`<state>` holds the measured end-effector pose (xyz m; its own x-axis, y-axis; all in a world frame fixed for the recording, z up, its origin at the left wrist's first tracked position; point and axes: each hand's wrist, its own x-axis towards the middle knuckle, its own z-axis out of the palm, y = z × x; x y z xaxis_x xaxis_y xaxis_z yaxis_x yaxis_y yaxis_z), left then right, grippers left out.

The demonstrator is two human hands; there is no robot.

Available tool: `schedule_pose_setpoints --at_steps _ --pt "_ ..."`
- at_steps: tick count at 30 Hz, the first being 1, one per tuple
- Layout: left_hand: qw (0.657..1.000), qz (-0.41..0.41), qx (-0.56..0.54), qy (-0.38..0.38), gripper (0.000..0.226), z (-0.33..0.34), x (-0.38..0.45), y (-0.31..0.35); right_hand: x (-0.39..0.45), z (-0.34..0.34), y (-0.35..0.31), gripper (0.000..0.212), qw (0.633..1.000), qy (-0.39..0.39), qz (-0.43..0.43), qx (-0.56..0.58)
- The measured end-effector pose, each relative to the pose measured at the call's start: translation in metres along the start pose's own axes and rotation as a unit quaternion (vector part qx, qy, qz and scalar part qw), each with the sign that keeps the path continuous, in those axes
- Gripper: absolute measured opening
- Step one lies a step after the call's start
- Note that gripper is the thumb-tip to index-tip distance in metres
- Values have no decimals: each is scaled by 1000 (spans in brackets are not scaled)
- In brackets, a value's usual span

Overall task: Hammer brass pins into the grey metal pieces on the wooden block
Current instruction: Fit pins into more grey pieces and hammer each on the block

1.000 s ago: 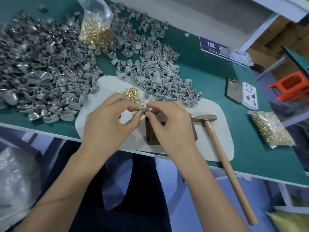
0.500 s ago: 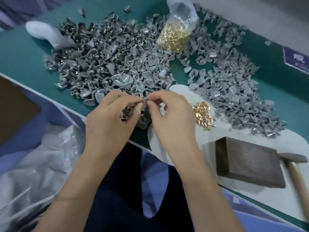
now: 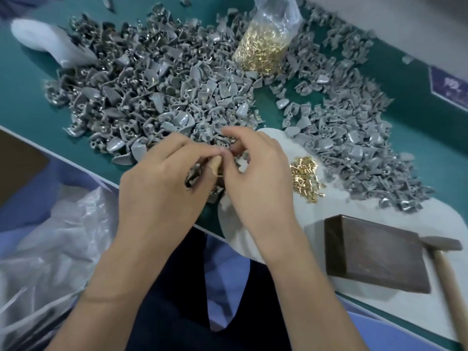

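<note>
Pinching something small between both hands, I am working at the middle of the head view, right at the near edge of the big heap of grey metal pieces [image 3: 141,97]. My left hand [image 3: 162,188] is curling its fingers around a dark grey piece, and my right hand [image 3: 255,173] is closing thumb and forefinger on the same spot; whether a pin is already between them I cannot tell, since the fingers are hiding it. A loose scatter of brass pins [image 3: 305,177] is lying just right of my right hand on the white mat [image 3: 450,224], and a clear bag of pins [image 3: 263,46] is standing among the pieces at the top of the frame. The wooden block [image 3: 374,252] is sitting bare at the lower right, well apart from my hands, with the hammer [image 3: 440,245] touching its right side on the green surface [image 3: 25,97]. I am judging this as the fitting step: next the piece needs carrying to the block and seating steadily before my right hand goes for the hammer.
</note>
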<state>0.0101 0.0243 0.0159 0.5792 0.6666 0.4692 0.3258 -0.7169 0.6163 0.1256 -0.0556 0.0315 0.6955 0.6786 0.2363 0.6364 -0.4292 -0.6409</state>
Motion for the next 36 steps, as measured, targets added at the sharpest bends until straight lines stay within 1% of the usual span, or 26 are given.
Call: schedule_pose_setpoints --at_steps 2,5,8,9,10,12,14,17,22,27,29,31,33,34,36 --pt "999 17 -13 -33 13 1 3 13 -2 -13 6 25 1000 10 13 -10" --pt "996 24 -30 -85 10 11 7 34 -5 -39 24 17 997 31 40 -49" --pt "988 40 -55 -135 9 31 7 50 -9 -75 49 15 990 50 97 -91" --pt "986 47 -57 -150 9 39 5 55 -11 -87 58 15 985 46 124 -111" --pt "984 54 -53 -160 9 47 3 60 -13 -99 68 15 979 27 152 -131" --pt "982 61 -50 -171 9 64 -1 70 -15 -117 84 15 966 -42 201 -157" --pt "982 55 -66 -168 9 79 -7 78 -15 -126 93 17 957 -92 221 -166" --pt "980 33 -100 -171 8 94 -14 83 -13 -130 96 21 953 -94 221 -185" --pt "980 22 -118 -161 11 100 -16 83 -12 -123 93 11 956 -90 172 -220" --pt "979 9 -105 -174 13 101 -10 87 -9 -119 95 11 953 -90 172 -232" --pt "979 21 -91 -179 11 101 -5 91 -14 -124 100 10 969 -52 174 -170" --pt "980 36 -74 -183 12 103 4 96 -24 -132 107 8 981 17 183 -60" --pt "980 51 -41 -187 14 107 16 104 -38 -139 112 7 977 91 188 53" --pt "980 58 -15 -189 16 111 21 109 -46 -141 114 8 971 127 184 87" --pt "979 58 43 -190 16 119 30 119 -62 -146 117 14 962 199 158 101"
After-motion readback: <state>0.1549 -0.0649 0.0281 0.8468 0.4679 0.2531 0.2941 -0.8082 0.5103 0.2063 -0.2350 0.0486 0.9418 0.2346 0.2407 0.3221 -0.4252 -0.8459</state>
